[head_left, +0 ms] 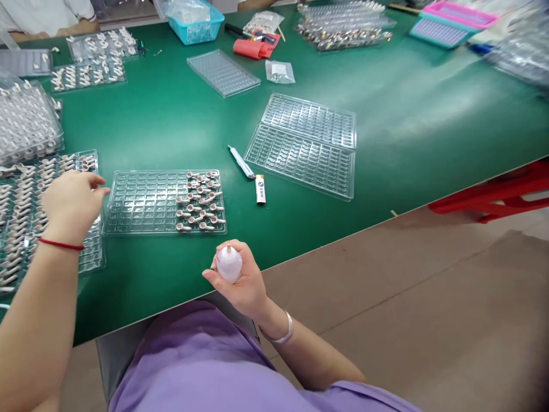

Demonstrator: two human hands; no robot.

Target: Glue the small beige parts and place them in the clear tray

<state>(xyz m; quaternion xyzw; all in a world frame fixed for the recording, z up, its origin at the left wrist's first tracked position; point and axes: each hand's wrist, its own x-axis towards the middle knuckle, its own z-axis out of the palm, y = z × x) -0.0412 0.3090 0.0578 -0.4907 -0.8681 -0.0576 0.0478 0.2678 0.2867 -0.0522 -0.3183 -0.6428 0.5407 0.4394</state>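
Observation:
My right hand is closed round a small white squeeze bottle with its nozzle pointing up, held just above the table's near edge. My left hand hovers over a clear tray full of small white parts, its fingers bunched and curled down at the tray's right side; whether they hold a part is hidden. Between the hands lies a clear blister tray with several small white parts filling only its right columns.
The green table carries two empty clear trays, a white pen-like tool and a small white tube. More filled trays sit at far left, a blue basket at the back. Another person's arm rests top left.

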